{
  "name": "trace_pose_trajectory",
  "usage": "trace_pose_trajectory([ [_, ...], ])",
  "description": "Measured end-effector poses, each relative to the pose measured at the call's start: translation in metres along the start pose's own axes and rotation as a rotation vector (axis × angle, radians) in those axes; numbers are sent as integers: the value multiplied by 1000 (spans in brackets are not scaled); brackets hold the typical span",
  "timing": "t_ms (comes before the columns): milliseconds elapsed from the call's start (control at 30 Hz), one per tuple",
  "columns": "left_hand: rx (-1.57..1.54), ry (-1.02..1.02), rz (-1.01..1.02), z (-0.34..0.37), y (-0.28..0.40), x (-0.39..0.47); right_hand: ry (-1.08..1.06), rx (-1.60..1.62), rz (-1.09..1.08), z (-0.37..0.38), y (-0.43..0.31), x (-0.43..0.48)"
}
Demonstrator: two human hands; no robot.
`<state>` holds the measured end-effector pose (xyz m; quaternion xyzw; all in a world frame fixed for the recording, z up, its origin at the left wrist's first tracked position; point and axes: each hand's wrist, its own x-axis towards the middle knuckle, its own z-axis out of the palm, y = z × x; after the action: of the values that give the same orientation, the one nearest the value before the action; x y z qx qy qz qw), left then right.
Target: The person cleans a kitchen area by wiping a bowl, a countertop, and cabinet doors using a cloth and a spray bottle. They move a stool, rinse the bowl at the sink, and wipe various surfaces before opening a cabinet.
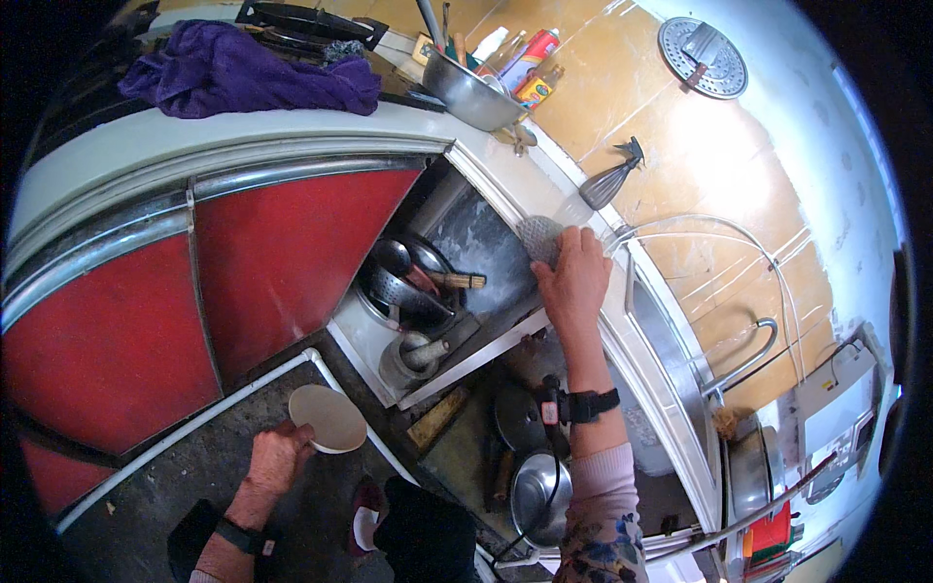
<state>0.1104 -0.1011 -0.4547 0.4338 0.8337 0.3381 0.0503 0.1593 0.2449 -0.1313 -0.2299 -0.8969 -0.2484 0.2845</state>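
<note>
My left hand [280,455] grips the rim of a pale bowl [328,419], held low over the dark floor beside the cabinets. My right hand [579,277] reaches to the white counter edge, its fingers against a grey textured scrubbing pad or cloth [538,237]. The fingers partly cover that pad, and whether they grip it is unclear. Below and left of the right hand, an open shelf holds a perforated metal strainer [404,291] and a stone mortar [397,364] with a pestle [428,353]. Both wrists wear black straps.
Red cabinet doors [291,270] stand at left. A purple towel [255,73] and a steel basin [470,91] of bottles and utensils sit above. A sink [667,350] with a curved faucet [751,357] is at right. A metal pot [541,499] lies low, near a cable. White pipe [197,430] crosses the floor.
</note>
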Motion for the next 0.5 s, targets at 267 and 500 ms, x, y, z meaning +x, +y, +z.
trace_pose_trajectory([
  [267,-64,58,4,-4,0,6,154,62,-97,38,-49,58],
  [500,-92,189,9,-16,11,7,136,71,-45,65,-90,108],
])
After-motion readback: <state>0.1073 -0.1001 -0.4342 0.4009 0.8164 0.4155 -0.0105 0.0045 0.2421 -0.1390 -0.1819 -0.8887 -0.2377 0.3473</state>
